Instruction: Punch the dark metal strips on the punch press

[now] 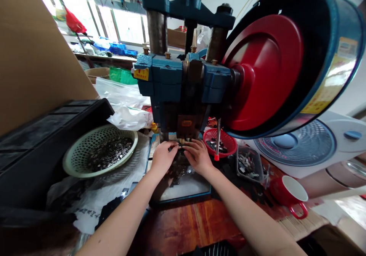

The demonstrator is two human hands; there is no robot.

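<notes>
Both my hands are at the base of a blue bench press [167,76], just under its ram [186,126]. My left hand [163,156] is closed, with thumb and fingertips together at the left end of a small thin strip [180,146]. Most of that strip is hidden by fingers, so its kind is unclear. On the other side, my right hand [199,157] has its fingers stretched out and the thumb apart. Its fingertips touch or nearly touch the strip's right end. Small bits lie on the dark, oily press bed [178,172] below.
A pale green colander [71,160] of small metal pieces stands left, beside a black crate [57,134]. To the right are a red basket [233,143], a clear tub [260,172] of metal parts, a red mug [281,191] and a fan [323,145]. A red flywheel [268,73] overhangs.
</notes>
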